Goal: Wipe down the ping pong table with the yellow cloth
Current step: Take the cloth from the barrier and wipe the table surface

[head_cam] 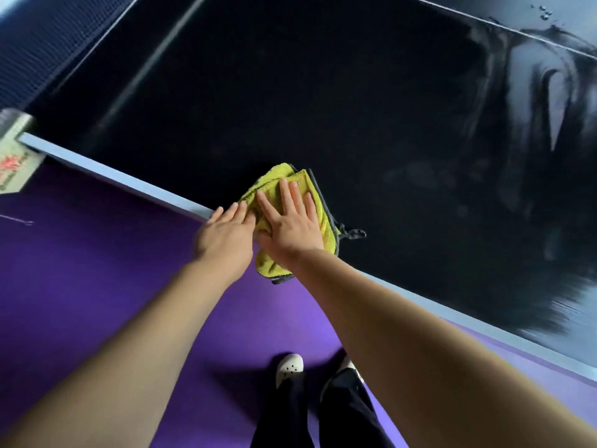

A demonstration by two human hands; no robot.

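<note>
- The yellow cloth (271, 182) is bunched in folds at the near rim of the bench (290, 92), directly under the right hand (292, 221). One corner is hung over the rim, below that wrist.
- The right hand is laid flat on the cloth, fingers straight and spread, with nothing gripped. This is judged to spread the pressure so the cloth is pressed fully against the surface.
- The left hand (226, 231) is set just beside the right, fingers straight, with the tips touching the cloth's edge at the rim, probably so the folds are held together.
- Smeared wet streaks (533, 108) are seen well off to the right of the right hand. The dark area ahead of the fingers looks unwiped, so much of the task is judged undone.
</note>
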